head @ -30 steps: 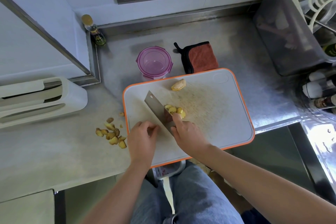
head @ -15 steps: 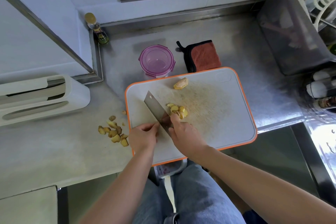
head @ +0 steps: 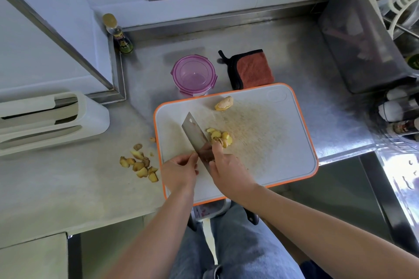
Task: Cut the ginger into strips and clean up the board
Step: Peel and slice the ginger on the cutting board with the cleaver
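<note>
We look down on a white cutting board [head: 283, 154] with an orange rim, lying on a steel worktop [head: 68, 176]. A cleaver [head: 193, 133] lies slanted across the board's left part, its blade tip pointing away from us. Our right hand [head: 229, 170] is closed over the cleaver's near end, hiding the handle, with the index finger stretched forward to touch a small heap of ginger slices [head: 220, 137] just right of the blade. Our left hand [head: 179, 171] is curled, its thumb and fingertips meeting the blade's left side; we cannot tell whether they pinch it. An uncut ginger chunk [head: 224, 103] sits near the board's far edge. Cut ginger pieces [head: 139, 164] lie scattered on the worktop, left of the board. Beyond the board stand a purple-lidded container [head: 193, 75] and a reddish cloth [head: 252, 70].
</note>
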Demonstrator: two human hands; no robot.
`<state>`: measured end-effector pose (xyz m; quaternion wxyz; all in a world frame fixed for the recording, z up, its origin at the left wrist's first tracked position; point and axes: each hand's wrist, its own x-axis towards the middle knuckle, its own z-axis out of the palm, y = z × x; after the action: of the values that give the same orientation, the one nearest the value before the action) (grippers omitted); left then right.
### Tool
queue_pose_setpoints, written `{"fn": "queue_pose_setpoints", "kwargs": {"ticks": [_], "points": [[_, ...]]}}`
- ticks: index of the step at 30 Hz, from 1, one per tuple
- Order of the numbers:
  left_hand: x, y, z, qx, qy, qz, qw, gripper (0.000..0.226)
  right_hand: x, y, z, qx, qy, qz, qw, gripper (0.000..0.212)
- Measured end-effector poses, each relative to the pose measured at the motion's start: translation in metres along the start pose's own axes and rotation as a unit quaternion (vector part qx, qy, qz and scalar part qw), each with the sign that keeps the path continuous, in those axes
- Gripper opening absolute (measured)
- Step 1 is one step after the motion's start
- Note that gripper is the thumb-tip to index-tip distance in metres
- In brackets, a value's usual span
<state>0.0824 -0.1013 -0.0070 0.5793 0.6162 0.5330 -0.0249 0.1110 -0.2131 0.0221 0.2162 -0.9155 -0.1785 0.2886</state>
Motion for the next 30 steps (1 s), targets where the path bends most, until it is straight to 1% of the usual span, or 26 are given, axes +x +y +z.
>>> {"fn": "queue_pose_setpoints", "kwargs": {"ticks": [5, 7, 11, 12, 16, 20, 23, 24, 27, 30], "points": [[0.001, 0.000, -0.001, 0.016, 0.000, 0.010, 1.000, 0.007, 0.010, -0.004, 0.000, 0.053, -0.004, 0.016, 0.998, 0.011], [0.001, 0.000, -0.001, 0.021, -0.001, 0.015, 1.000, 0.013, 0.012, -0.004, 0.001, 0.054, -0.003, 0.016, 0.998, 0.012], [0.002, -0.001, -0.001, 0.026, 0.002, 0.020, 0.999, 0.021, 0.004, -0.002, 0.002, 0.025, -0.008, 0.010, 1.000, 0.029], [0.002, -0.001, -0.002, 0.029, 0.002, 0.023, 0.999, 0.020, 0.003, -0.003, 0.002, 0.021, -0.007, 0.009, 1.000, 0.030], [0.002, -0.001, -0.002, 0.037, 0.001, 0.033, 0.999, 0.020, 0.015, -0.012, 0.001, 0.030, -0.003, 0.012, 0.999, 0.015], [0.001, -0.001, -0.003, 0.050, 0.001, 0.041, 0.998, 0.019, 0.015, -0.010, 0.003, 0.009, -0.005, 0.007, 1.000, 0.020], [0.000, -0.001, -0.002, 0.038, 0.005, 0.038, 0.999, 0.023, 0.006, -0.006, 0.008, -0.002, -0.012, 0.015, 1.000, 0.029], [0.000, -0.002, -0.003, 0.036, 0.005, 0.037, 0.999, 0.024, 0.006, -0.007, 0.009, 0.001, -0.014, 0.016, 1.000, 0.029], [0.002, -0.003, -0.003, 0.042, 0.007, 0.040, 0.998, 0.022, 0.014, -0.011, 0.010, 0.018, -0.005, 0.015, 1.000, 0.015], [0.002, -0.004, -0.003, 0.053, 0.005, 0.051, 0.997, 0.011, 0.020, -0.012, 0.015, -0.003, 0.004, 0.010, 1.000, 0.012]]}}
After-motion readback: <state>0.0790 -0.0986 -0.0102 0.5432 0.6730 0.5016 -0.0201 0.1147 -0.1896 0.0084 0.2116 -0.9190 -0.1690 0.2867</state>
